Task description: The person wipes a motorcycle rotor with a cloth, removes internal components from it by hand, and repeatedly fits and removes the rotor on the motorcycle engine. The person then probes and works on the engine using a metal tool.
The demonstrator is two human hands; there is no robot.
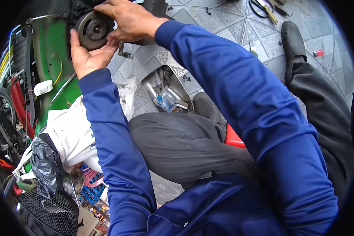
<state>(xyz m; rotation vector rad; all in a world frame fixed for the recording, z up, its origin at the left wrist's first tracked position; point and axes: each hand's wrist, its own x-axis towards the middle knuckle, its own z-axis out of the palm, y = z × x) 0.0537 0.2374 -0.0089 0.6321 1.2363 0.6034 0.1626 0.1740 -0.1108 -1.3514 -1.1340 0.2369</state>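
A round, dark metal drum [93,30] with curved slots and a centre hole sits against a dark engine assembly at the top of the view. My left hand [93,59] cups it from below, thumb up along its left side and fingers toward its lower right edge. Gripping its upper and right rim is my right hand [131,21], with some fingertips hidden around the edge. I cannot tell whether the drum is attached to the engine. Just below my right hand, a small metal lever [124,52] sticks out.
A metal tray [147,91] of loose parts and a blue plastic packet stands on the tiled floor. Pliers [269,13] and a small red item [318,53] lie farther right. At left are a green panel [47,59], white cloth [69,131] and a black mesh basket [51,212].
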